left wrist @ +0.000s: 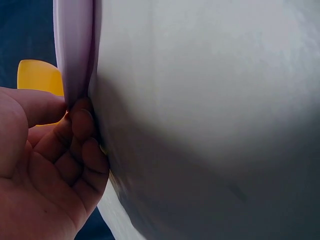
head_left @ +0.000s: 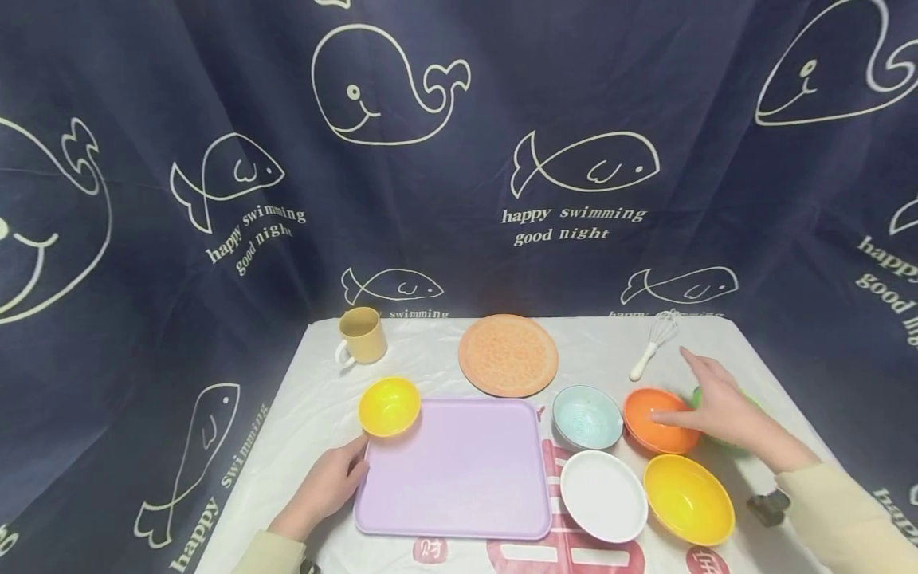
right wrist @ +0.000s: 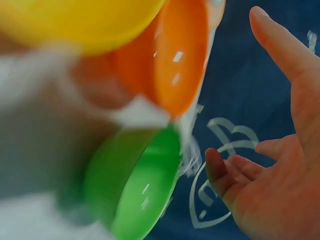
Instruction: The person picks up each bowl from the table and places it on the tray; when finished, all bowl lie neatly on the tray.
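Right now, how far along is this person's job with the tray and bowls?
Perhaps done: a small yellow bowl sits at the far left corner of the purple tray. In hand: the left hand pinches the tray's edge; the right hand is over the orange bowl and green bowl, holding neither. Possibly remaining: placing these, with the blue bowl, white bowl and large yellow bowl, which stand off the tray.

Purple tray (left wrist: 75,45) cut off by left wrist view's top edge
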Demonstrator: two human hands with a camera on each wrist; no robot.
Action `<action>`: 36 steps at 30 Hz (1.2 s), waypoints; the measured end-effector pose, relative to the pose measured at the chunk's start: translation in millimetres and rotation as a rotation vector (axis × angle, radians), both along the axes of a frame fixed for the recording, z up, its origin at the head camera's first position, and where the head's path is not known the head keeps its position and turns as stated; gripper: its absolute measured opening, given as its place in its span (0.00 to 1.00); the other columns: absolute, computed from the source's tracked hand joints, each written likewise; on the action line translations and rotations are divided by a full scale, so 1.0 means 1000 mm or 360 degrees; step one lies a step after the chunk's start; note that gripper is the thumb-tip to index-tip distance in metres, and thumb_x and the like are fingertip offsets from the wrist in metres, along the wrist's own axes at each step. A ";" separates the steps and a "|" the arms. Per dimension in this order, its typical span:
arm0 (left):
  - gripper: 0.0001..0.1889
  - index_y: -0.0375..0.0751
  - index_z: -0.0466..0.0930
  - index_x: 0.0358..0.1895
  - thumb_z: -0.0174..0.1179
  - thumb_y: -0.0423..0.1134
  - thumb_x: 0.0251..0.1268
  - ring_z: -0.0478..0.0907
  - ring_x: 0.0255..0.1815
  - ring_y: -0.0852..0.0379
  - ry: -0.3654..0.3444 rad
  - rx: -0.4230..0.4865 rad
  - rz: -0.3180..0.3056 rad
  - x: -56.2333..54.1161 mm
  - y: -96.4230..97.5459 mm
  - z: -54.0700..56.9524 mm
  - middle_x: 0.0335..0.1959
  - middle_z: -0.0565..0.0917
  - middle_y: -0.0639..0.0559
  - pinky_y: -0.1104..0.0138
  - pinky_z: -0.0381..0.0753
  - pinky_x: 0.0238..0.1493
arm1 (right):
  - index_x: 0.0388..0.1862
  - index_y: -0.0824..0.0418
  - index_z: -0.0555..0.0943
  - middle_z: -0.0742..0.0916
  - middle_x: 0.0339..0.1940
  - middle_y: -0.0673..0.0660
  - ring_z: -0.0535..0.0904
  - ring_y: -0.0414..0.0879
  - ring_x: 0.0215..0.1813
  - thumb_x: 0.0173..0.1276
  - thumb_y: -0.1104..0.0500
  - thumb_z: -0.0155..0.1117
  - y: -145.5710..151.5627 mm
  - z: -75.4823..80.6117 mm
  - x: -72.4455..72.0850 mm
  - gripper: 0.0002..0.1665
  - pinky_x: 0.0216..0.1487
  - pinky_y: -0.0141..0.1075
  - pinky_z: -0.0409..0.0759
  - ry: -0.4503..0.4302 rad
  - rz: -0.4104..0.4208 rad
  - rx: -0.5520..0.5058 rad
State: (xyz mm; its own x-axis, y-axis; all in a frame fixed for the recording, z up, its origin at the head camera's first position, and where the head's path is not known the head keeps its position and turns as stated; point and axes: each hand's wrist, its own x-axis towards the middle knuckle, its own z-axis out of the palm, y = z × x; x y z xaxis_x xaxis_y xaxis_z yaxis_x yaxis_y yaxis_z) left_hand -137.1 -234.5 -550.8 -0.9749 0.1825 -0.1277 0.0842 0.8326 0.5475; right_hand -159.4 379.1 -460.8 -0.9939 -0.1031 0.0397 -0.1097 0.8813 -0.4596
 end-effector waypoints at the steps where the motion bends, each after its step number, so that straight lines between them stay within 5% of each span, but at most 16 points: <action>1: 0.27 0.33 0.70 0.75 0.60 0.35 0.76 0.72 0.24 0.62 0.0004 -0.0003 0.0002 0.001 -0.001 0.000 0.22 0.74 0.60 0.67 0.75 0.29 | 0.81 0.78 0.45 0.58 0.71 0.88 0.57 0.84 0.69 0.48 0.36 0.86 0.009 -0.003 0.001 0.83 0.62 0.81 0.62 -0.0002 -0.0016 0.0021; 8: 0.27 0.33 0.71 0.75 0.59 0.35 0.77 0.72 0.24 0.62 -0.0001 -0.0005 0.0012 0.003 -0.003 0.001 0.22 0.74 0.60 0.66 0.75 0.30 | 0.78 0.83 0.48 0.60 0.67 0.91 0.57 0.86 0.66 0.46 0.41 0.88 0.065 -0.023 0.009 0.80 0.59 0.82 0.60 0.0037 -0.0100 0.0105; 14: 0.27 0.34 0.71 0.75 0.59 0.35 0.77 0.72 0.25 0.63 0.0014 -0.0013 0.0016 0.004 -0.004 0.000 0.22 0.73 0.61 0.66 0.75 0.31 | 0.77 0.83 0.46 0.57 0.68 0.91 0.53 0.89 0.66 0.52 0.40 0.85 0.093 -0.040 0.013 0.78 0.59 0.83 0.57 -0.0072 -0.0138 0.0116; 23: 0.27 0.33 0.72 0.74 0.60 0.35 0.76 0.69 0.21 0.63 0.0051 -0.0006 0.0007 0.003 -0.003 -0.002 0.20 0.72 0.61 0.67 0.72 0.26 | 0.74 0.88 0.51 0.61 0.65 0.92 0.58 0.87 0.64 0.54 0.43 0.84 0.107 -0.056 0.016 0.73 0.58 0.81 0.62 -0.0065 -0.0124 0.0083; 36: 0.27 0.35 0.72 0.75 0.60 0.36 0.76 0.69 0.21 0.63 0.0063 -0.0011 0.0003 0.000 -0.002 -0.002 0.19 0.72 0.61 0.67 0.73 0.26 | 0.72 0.92 0.49 0.64 0.60 0.93 0.64 0.84 0.59 0.54 0.44 0.84 0.109 -0.058 0.013 0.73 0.55 0.78 0.69 -0.0109 -0.0075 0.0065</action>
State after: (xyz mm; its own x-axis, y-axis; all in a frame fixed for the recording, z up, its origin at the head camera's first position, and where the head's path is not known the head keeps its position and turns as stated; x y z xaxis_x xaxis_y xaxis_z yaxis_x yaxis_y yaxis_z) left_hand -137.4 -236.7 -552.9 -0.9795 0.1801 -0.0906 0.1041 0.8366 0.5378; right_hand -146.5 488.3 -518.6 -0.9979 -0.0564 -0.0319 -0.0373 0.9029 -0.4283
